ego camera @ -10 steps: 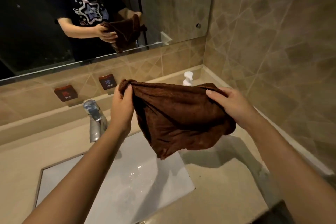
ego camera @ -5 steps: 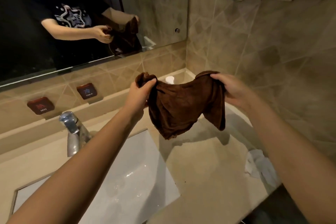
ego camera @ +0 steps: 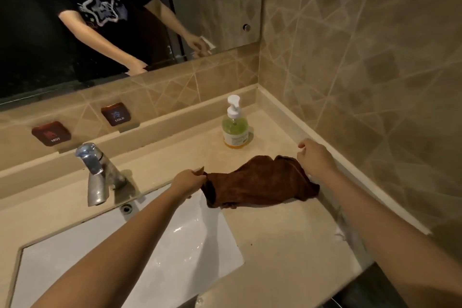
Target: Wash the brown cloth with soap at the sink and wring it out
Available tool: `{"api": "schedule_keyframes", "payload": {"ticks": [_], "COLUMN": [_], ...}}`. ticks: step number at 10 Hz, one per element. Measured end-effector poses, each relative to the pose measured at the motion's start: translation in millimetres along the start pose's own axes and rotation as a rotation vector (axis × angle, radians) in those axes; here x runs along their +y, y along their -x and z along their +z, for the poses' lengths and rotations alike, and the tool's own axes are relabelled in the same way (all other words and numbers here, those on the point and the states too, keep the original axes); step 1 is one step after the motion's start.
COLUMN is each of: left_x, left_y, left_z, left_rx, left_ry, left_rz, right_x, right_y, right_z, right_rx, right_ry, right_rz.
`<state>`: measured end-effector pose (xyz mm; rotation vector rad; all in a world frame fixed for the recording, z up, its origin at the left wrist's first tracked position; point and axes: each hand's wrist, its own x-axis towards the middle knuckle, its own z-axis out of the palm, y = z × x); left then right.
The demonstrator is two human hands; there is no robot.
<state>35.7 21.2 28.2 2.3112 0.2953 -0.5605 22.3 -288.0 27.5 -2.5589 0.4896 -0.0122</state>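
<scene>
The brown cloth (ego camera: pixel 260 182) lies crumpled and flat on the beige counter (ego camera: pixel 287 245), just right of the white sink basin (ego camera: pixel 160 265), with its left end at the basin's edge. My left hand (ego camera: pixel 188 180) pinches the cloth's left corner. My right hand (ego camera: pixel 316 157) is over the cloth's right end, its fingers loosely curled with no cloth visible between them. A pump bottle of green soap (ego camera: pixel 235 127) stands upright on the counter behind the cloth, untouched.
A chrome faucet (ego camera: pixel 96 172) stands behind the basin at the left, with HOT and COLD signs (ego camera: pixel 116 114) on the ledge above it. The tiled wall (ego camera: pixel 375 82) closes the right side. Something white and crumpled (ego camera: pixel 342 231) lies by my right forearm.
The cloth, held up in the air between both hands earlier, now lies on the counter. Both hands came down with it, and the soap bottle is now in full view.
</scene>
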Motion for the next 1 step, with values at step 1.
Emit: {"api": "schedule_keyframes", "payload": {"ticks": [1], "left_x": [-29.4], "left_y": [14.2], "left_z": [-15.4], "left_rx": [0.078], "left_ry": [-0.046], "left_rz": [-0.012], "right_x": [2.8], "right_y": [32.3], "right_z": [12.2], "right_rx": [0.039], "right_ry": [0.107], "right_rz": [-0.153]}}
